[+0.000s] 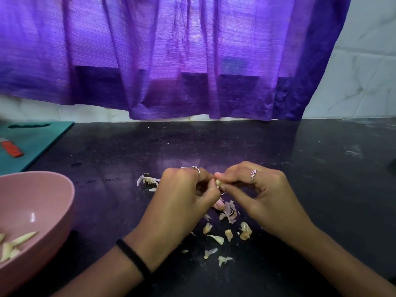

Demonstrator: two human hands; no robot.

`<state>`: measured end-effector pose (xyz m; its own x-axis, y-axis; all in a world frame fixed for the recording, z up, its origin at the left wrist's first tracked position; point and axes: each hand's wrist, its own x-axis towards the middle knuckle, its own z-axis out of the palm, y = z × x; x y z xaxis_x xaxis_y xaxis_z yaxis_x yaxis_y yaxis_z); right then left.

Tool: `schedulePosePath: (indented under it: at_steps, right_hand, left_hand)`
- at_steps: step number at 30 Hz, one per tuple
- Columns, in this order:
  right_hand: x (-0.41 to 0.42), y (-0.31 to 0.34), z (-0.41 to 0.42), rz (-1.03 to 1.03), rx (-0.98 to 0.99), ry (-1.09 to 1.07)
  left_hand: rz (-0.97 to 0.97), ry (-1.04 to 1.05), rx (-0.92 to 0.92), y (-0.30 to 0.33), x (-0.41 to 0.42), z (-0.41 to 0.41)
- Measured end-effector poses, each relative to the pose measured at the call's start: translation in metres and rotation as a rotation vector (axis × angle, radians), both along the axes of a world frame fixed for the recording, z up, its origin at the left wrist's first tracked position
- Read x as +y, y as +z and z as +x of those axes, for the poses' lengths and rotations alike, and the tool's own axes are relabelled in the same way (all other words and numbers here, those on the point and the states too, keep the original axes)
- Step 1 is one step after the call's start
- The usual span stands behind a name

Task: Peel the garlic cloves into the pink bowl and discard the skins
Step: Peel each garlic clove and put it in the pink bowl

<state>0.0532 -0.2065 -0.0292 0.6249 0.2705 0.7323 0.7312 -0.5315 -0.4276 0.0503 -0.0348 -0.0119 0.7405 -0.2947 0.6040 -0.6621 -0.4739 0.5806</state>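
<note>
Both hands, L hand point(184, 189) & R hand point(255, 185), pinch garlic clove point(218, 182) btwn fingertips.

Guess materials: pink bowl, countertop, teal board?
Pink bowl: likely matte plastic or melamine; uniform colour, one soft highlight inside.
Countertop: probably polished black stone; glossy, speckled, reflects the curtain.
Teal board: apparently plastic; flat uniform colour, moulded handle slot.

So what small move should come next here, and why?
Probably finish stripping the skin off the garlic clove pinched between the left hand and the right hand, then drop it into the pink bowl. Peeled pieces already lie in the bowl, and loose skins litter the dark counter, not yet discarded.
</note>
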Motion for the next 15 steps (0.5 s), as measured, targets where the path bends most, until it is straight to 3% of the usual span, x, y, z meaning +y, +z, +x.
schedulePosePath:
  at_steps: [15]
  right_hand:
    - [0.001, 0.010, -0.005, 0.422, 0.471, 0.112]
  left_hand:
    - [-0.005, 0.062, 0.037, -0.009, 0.001, 0.008]
